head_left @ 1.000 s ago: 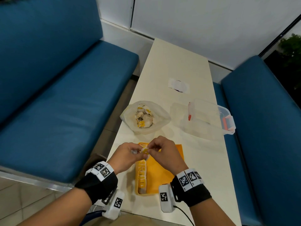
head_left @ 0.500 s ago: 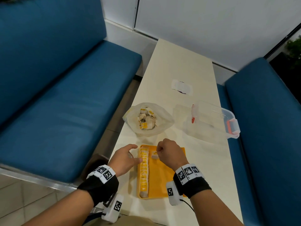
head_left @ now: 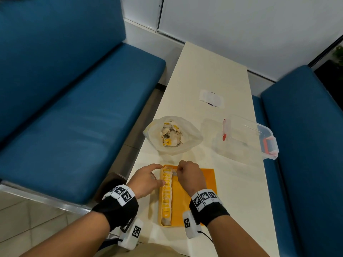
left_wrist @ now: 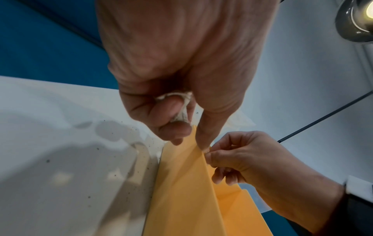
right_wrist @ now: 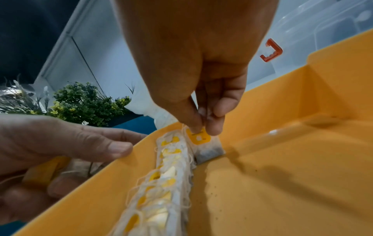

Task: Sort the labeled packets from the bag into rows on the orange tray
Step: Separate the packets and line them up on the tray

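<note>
Cream narrow table [head_left: 207, 75] runs 6 to 12 o'clock, far end against white panelled wall [head_left: 232, 21]. Blue padded bench [head_left: 78, 115] fills 9 o'clock, backrest at 10; second blue bench [head_left: 304, 145] at 3. Pale tiled floor [head_left: 27, 225] at 7 o'clock. Dark window strip with green plant [head_left: 338, 54] at 2. Ceiling lamp [left_wrist: 357, 20] lit (left wrist view only)

Hands parted from above tray [head_left: 204, 182]. Right hand [head_left: 189, 175] lowered packet [right_wrist: 203, 143] to far left corner beside row [head_left: 166, 193]; left hand [head_left: 146, 179] moved to tray's left rim.
</note>
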`<action>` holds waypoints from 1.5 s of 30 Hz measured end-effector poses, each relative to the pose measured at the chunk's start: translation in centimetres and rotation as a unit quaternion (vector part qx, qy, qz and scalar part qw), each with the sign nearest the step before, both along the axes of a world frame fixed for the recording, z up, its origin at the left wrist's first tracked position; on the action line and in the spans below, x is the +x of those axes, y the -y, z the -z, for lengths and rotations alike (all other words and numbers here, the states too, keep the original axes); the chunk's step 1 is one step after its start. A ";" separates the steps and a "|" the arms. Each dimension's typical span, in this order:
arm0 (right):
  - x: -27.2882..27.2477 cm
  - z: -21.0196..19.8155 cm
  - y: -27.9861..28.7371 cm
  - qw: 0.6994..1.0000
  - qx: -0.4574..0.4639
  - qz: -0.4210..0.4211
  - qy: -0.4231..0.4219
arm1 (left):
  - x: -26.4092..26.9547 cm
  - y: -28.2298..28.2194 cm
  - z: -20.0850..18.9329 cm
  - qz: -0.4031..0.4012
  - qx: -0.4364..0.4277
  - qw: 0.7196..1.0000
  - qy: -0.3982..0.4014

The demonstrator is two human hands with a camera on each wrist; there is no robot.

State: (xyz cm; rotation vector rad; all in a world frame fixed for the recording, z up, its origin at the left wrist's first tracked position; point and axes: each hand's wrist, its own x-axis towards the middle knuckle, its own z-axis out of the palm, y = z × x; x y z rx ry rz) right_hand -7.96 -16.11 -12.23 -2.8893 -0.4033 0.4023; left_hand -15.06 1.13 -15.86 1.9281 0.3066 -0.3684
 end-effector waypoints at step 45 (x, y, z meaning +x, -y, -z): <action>-4.7 -5.2 -1.4 0.971 0.235 -0.022 -0.039 | -0.1 0.3 -4.1 -0.183 -0.457 0.860 -0.135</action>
